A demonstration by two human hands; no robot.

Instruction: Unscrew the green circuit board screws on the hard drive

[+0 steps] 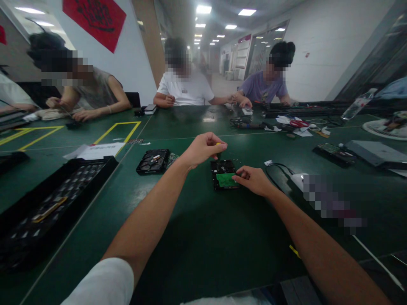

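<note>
A hard drive (215,184) with a green circuit board (225,181) facing up lies flat on the green table in front of me. My right hand (254,180) grips its right edge, with the thumb and fingertips at the board. Above the drive's far side, my left hand (206,148) is closed in a pinch. A small yellow end (218,144) shows between its fingers; the rest of that object is hidden. Tiny loose bits, perhaps screws (238,162), lie just beyond the drive.
Left of my arm sits another black drive (153,161) beside a clear bag (172,160). A long black tray (63,199) fills the left side. A power strip (299,181), an opened device (335,153) and a bottle (359,103) are on the right. Several people sit across the table.
</note>
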